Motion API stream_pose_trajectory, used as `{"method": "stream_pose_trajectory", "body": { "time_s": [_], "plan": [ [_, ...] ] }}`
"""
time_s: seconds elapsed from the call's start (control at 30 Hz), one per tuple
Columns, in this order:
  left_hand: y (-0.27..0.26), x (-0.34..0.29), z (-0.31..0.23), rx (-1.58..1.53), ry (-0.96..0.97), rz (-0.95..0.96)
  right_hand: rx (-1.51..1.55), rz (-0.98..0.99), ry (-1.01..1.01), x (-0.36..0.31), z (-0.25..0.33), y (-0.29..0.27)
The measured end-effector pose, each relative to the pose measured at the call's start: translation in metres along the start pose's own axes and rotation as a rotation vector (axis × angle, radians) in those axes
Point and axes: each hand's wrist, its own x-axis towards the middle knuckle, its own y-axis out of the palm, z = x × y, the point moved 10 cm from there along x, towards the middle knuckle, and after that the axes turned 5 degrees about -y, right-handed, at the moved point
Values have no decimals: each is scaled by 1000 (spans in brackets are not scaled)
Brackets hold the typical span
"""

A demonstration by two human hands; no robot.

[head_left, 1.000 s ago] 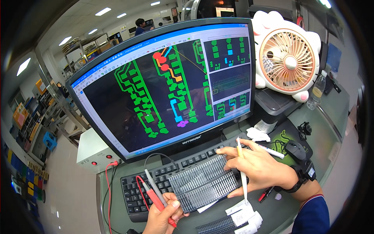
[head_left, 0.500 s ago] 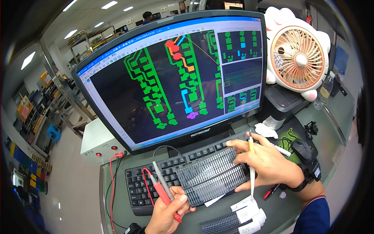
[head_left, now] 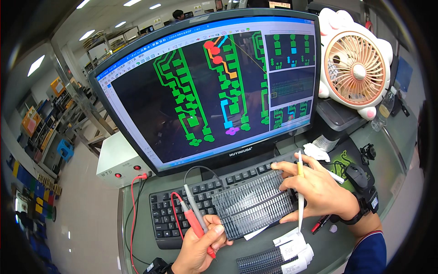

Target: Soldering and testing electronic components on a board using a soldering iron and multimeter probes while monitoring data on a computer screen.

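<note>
A dark circuit board panel (head_left: 253,203), packed with rows of narrow strips, is held tilted over the black keyboard (head_left: 166,217). My left hand (head_left: 200,246) is closed round a red test probe (head_left: 195,223) and a grey test probe (head_left: 195,205); its fingers also pinch the panel's lower left corner. At the panel's right edge is my right hand (head_left: 315,187), thumb below and fingers above. Between its fingers stands a slim white pen-like tool (head_left: 300,201) with a yellow part, its lower end down by a stack of similar panels (head_left: 260,261) wrapped in white paper (head_left: 296,255).
Behind the keyboard a monitor (head_left: 191,160) displays green circuit traces. A white box (head_left: 114,160) with red sockets stands left, a red lead plugged in. To the right are a fan (head_left: 358,71), a mouse (head_left: 358,176), crumpled tissue (head_left: 316,152), a red-and-black marker (head_left: 320,224) and a bottle (head_left: 385,109).
The whole view has shifted slightly, so things sit a little further right. Both hands keep their hold on the panel, the probes and the pen-like tool.
</note>
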Motion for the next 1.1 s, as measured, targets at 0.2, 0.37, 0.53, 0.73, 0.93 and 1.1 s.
{"method": "stream_pose_trajectory", "body": {
  "time_s": [0.2,0.37,0.53,0.73,0.93,1.1],
  "plan": [
    [-2,0,2,-3,-10,-13,5,-2,2,0,0,1],
    [-4,1,4,4,-16,-18,3,-5,-5,0,0,1],
    [-3,3,6,-47,-51,18,-26,52,0,-2,-1,-2],
    [-6,-13,10,-130,-35,-100,9,-29,-113,-5,13,-8],
    [20,-17,18,-186,-66,-23,68,-110,-23,-31,24,-31],
    [20,-44,36,-198,-75,-72,-8,-591,307,-122,-56,-132]
  ]
}}
